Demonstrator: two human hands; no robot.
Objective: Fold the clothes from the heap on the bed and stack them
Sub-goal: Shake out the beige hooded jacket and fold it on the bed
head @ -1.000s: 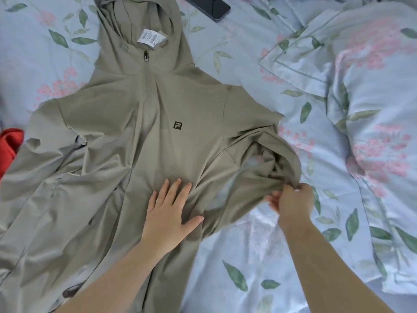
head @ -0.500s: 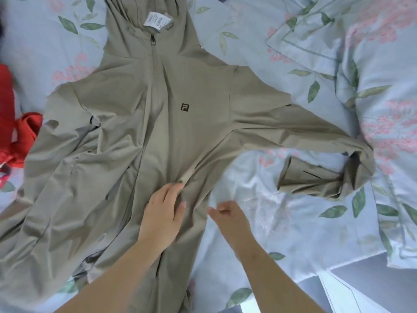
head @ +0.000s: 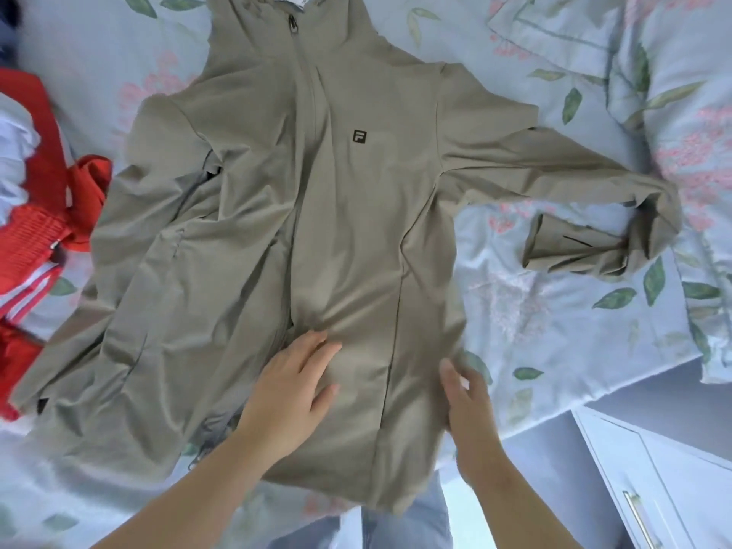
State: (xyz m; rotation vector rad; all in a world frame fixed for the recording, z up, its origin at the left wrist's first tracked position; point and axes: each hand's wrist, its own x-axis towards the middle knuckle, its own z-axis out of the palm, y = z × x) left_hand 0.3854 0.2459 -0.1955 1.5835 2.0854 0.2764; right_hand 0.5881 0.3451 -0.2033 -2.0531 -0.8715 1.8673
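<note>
Presses left hand (head: 291, 394) flat, fingers spread, on the jacket's (head: 356, 231) lower front at bottom centre; rests right hand (head: 469, 398), fingers straight, against its right edge. Has the jacket spread front up over the bed (head: 534, 330) mid-frame, one sleeve (head: 574, 247) doubled back at centre right. Farther off, red clothes (head: 35, 231) at left edge, pillow (head: 673, 93) upper right.
</note>
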